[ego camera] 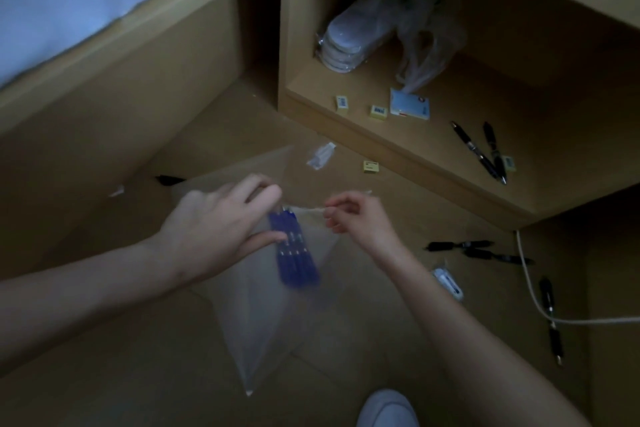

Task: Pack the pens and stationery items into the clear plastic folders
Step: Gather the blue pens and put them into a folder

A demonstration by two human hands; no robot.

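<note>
Head view shows my left hand (221, 229) gripping a bundle of blue pens (294, 250), their tips down inside the clear folder (270, 315). My right hand (353, 218), just beside it, pinches the folder's top edge open. I judge the slick, floppy film could slip from that pinch and close on the pens. Beyond my right hand, black pens (479, 152) lie on the wooden shelf (398, 146).

Floor (346, 340) — black pens (479, 251), cable (530, 291).
</note>
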